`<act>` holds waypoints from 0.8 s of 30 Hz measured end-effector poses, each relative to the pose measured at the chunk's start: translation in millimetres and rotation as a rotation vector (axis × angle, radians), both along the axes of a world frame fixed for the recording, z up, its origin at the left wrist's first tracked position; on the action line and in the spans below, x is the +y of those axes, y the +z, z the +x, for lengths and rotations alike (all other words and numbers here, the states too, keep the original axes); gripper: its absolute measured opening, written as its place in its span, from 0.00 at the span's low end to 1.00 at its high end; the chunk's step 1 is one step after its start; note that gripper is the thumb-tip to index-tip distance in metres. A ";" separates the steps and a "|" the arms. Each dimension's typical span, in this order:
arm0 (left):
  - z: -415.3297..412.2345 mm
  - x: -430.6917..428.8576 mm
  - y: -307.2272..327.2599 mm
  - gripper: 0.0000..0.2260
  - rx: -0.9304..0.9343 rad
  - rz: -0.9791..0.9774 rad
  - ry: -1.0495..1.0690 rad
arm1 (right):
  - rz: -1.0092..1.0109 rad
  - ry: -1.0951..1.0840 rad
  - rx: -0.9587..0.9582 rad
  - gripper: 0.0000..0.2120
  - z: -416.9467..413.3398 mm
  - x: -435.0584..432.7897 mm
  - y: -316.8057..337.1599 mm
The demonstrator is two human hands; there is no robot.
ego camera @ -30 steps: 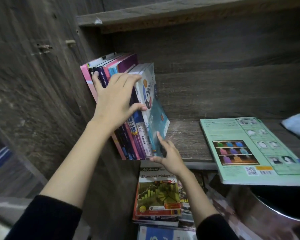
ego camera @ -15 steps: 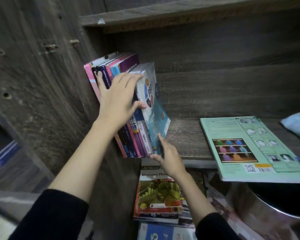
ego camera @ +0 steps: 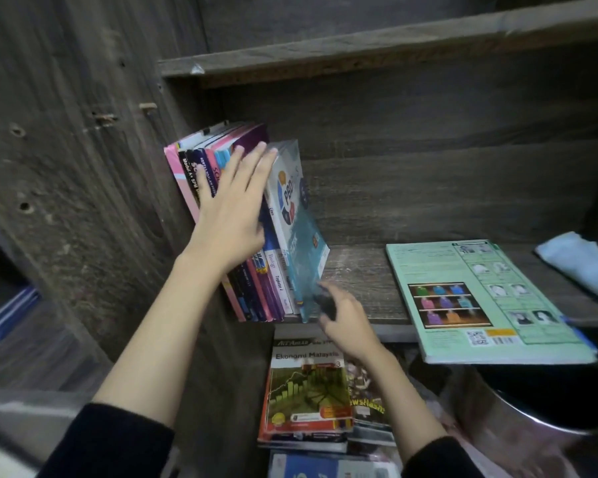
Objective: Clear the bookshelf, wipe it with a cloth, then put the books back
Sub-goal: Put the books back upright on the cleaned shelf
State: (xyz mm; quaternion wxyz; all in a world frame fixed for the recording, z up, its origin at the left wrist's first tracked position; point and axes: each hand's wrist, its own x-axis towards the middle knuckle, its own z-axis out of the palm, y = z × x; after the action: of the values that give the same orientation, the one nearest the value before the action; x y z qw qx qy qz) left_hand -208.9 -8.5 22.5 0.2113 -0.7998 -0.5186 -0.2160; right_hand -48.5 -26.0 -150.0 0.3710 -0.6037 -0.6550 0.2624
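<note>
The left hand (ego camera: pixel 228 219) pressed flat, fingers straight, on leaning books (ego camera: pixel 259 291); the right hand (ego camera: pixel 346 322) was blurred, grip indeterminable. Released, the teal PBD book (ego camera: pixel 297 215) could topple.

Shelf (ego camera: pixel 359 281) is dk grey-brown wood grain; at its left end the book spines (ego camera: pixel 256 298) run pink, black, navy, purple, w/ the outermost cover (ego camera: pixel 301 243) teal & white. Flat book (ego camera: pixel 480 305) over the front edge is mint green w/ a dark photo panel; cloth (ego camera: pixel 577 263) at the right end is pale blue.
</note>
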 end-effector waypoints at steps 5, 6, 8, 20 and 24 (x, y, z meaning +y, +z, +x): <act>34.1 -20.7 -14.7 0.28 -0.236 0.174 -0.130 | 0.190 -0.178 -0.020 0.19 44.8 -14.4 24.9; 45.2 -22.6 -20.9 0.24 -0.280 0.208 -0.153 | 0.235 -0.229 -0.023 0.18 54.5 -17.2 27.1; 70.9 -25.8 -34.9 0.19 -0.366 0.184 -0.165 | 0.288 -0.344 -0.031 0.15 76.7 -23.4 29.1; 180.0 -42.8 -131.2 0.26 -0.375 -0.880 0.126 | -0.288 -0.862 -0.389 0.30 193.6 -67.7 13.4; 193.0 -34.7 -160.3 0.29 -0.450 -1.033 0.110 | -0.385 -0.856 -0.475 0.36 202.7 -71.7 6.3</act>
State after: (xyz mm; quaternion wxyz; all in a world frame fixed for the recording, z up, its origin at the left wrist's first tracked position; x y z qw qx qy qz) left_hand -15.9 -43.2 -137.8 -0.3124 -0.7052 -0.6303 -0.0882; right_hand 154.2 -97.7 -143.7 0.1687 -0.9174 -0.3557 0.0587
